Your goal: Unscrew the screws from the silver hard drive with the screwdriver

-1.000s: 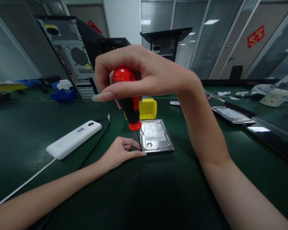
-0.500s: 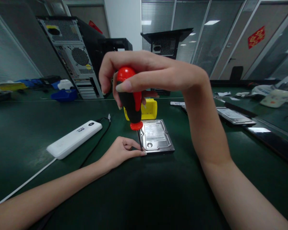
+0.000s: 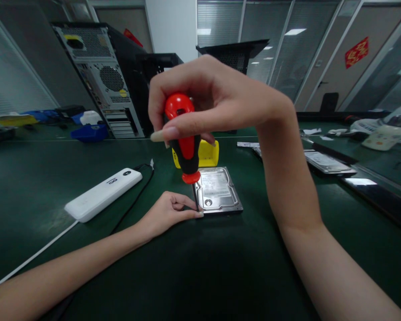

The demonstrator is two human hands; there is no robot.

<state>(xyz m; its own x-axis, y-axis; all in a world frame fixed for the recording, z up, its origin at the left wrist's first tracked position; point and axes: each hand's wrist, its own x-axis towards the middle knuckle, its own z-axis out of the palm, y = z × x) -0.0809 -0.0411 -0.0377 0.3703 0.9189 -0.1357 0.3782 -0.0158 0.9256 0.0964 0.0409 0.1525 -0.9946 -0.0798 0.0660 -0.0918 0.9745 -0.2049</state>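
A silver hard drive (image 3: pixel 218 191) lies flat on the green tabletop, its label side up. My right hand (image 3: pixel 203 102) is wrapped round the red and black handle of a screwdriver (image 3: pixel 189 149), which leans slightly with its shaft pointing down. The tip meets the drive's near left corner, where my fingers partly hide it. At that same corner my left hand (image 3: pixel 172 209) grips the hard drive's edge between thumb and forefinger, the other fingers curled in. Directly behind the drive stands a yellow plastic bin (image 3: pixel 209 154), partly covered by my right hand and the handle.
To the left lies a white power strip (image 3: pixel 103 194) with a cable. A computer tower (image 3: pixel 110 80) stands at the back left, near a blue bin (image 3: pixel 89 133). On the right are another hard drive (image 3: pixel 329 161) and a dark flat panel (image 3: pixel 381 196).
My right hand has turned on the screwdriver handle, its wrist and knuckles shifting and the thumb reaching further left. The handle has rotated. My left hand and the hard drive stay put.
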